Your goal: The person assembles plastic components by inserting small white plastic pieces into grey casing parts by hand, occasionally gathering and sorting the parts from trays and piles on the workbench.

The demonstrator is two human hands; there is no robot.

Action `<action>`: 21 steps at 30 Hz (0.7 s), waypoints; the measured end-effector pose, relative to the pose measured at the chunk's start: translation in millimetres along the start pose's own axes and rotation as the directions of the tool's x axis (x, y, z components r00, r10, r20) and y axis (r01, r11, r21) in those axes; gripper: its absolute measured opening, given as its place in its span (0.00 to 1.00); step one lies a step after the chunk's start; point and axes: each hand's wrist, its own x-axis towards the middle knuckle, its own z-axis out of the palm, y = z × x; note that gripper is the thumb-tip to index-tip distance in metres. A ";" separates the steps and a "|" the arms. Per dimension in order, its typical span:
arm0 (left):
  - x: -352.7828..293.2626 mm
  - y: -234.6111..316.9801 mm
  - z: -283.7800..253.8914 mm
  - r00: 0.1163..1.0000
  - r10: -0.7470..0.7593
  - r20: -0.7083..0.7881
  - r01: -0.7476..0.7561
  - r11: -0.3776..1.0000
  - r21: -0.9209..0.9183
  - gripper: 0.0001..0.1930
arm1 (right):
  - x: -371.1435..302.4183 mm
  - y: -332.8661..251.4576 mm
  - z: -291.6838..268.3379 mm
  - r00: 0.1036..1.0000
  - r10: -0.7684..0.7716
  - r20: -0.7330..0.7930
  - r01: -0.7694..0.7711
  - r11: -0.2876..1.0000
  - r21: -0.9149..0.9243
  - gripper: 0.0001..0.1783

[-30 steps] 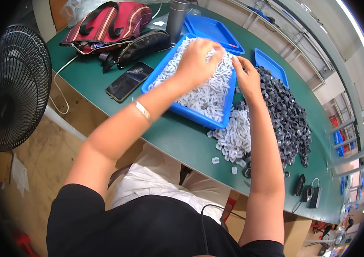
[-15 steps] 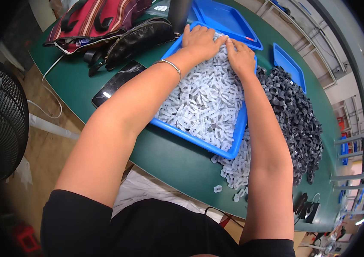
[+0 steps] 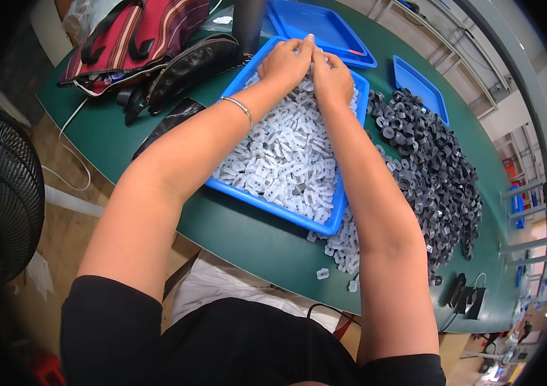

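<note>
A blue tray is heaped with small white plastic pieces. At its far end, my left hand and my right hand are side by side, thumbs nearly touching. Both are curled inward around white pieces, some of which show between them. The fingertips are partly hidden. A metal bangle circles my left wrist.
Right of the tray lies a large heap of dark ring-shaped parts, with more white pieces spilled nearer me. Other blue trays stand behind. A striped bag, a black pouch and a fan are at left.
Both hands have gone from lying flat with fingers stretched to curled and closer together. The whole scene has shifted slightly left in the view.
</note>
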 end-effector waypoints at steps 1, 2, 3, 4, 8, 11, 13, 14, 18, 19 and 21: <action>3.3 -3.0 2.0 1.000 0.003 0.002 -0.003 1.000 0.001 0.30 | 0.4 -0.9 3.6 0.996 0.087 0.012 -0.088 0.987 0.138 0.27; 7.4 -6.6 3.0 0.999 -0.041 0.015 0.044 0.983 -0.181 0.28 | 0.3 -1.9 7.6 0.985 0.170 0.036 -0.174 0.947 0.272 0.27; 11.2 -10.4 3.8 0.996 -0.083 0.037 0.091 0.930 -0.356 0.27 | -0.9 -3.6 13.4 0.985 0.172 0.034 -0.174 0.946 0.272 0.27; 12.1 -10.5 4.2 0.995 -0.092 0.033 0.097 0.895 -0.436 0.27 | -3.0 -5.8 18.0 0.979 0.201 0.016 -0.190 0.888 0.420 0.27; 9.9 5.1 4.4 0.990 -0.085 0.109 0.135 0.774 -0.619 0.20 | 2.5 -8.9 19.8 0.965 0.261 -0.017 -0.164 0.656 0.737 0.23; 0.0 16.8 -9.2 0.993 -0.075 0.094 0.120 0.624 -0.772 0.16 | -14.8 -29.9 8.1 0.956 0.294 -0.010 -0.149 0.514 0.845 0.20; -10.6 29.1 -17.4 0.993 -0.063 0.103 0.120 0.616 -0.778 0.16 | -29.7 -45.0 -9.2 0.948 0.318 -0.006 -0.139 0.433 0.891 0.12; -16.8 35.6 -18.2 0.994 -0.044 0.096 0.104 0.575 -0.812 0.16 | -29.7 -42.5 -11.2 0.948 0.319 -0.020 -0.115 0.399 0.910 0.11; -43.5 60.5 -21.6 0.993 0.042 0.108 0.072 0.514 -0.855 0.15 | -43.0 -37.4 -42.5 0.961 0.234 -0.147 0.033 0.431 0.902 0.14; -51.7 67.3 -20.6 0.993 0.037 0.115 0.080 0.515 -0.853 0.15 | -47.0 -34.8 -52.4 0.960 0.241 -0.146 0.028 0.435 0.900 0.14; -71.0 80.7 -14.7 0.986 0.127 0.111 0.040 0.462 -0.886 0.14 | -56.4 -29.4 -74.3 0.952 0.214 -0.221 0.135 0.354 0.926 0.12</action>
